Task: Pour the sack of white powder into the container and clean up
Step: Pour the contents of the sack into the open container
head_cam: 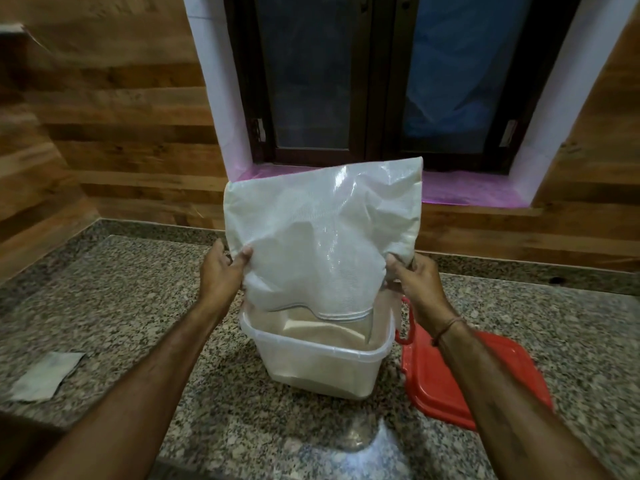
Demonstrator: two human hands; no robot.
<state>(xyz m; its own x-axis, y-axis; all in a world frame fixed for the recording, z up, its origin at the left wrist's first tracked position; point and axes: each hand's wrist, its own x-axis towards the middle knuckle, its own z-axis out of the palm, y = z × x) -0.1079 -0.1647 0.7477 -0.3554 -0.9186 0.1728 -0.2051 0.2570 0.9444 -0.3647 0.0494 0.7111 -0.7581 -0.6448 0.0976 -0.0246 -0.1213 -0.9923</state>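
**A:** What's worrying you?

**B:** I'm pinching the sack (322, 230) at its left edge with my left hand (221, 271) and gripping its right edge with my right hand (415, 282). Its mouth is hanging inside the container (322, 372), below and between them. If I'm tilting it unevenly, I reckon powder (329, 329) is going over the rim and dusting the tabletop (138, 289).

**A:** Anything crowding you?

**B:** A pale scrap (45, 375) is lying well left of my left hand. The red lid (433, 386) is lying under my right wrist, touching or just beside the container; I can't tell which. Neither seems to be blocking the pour.
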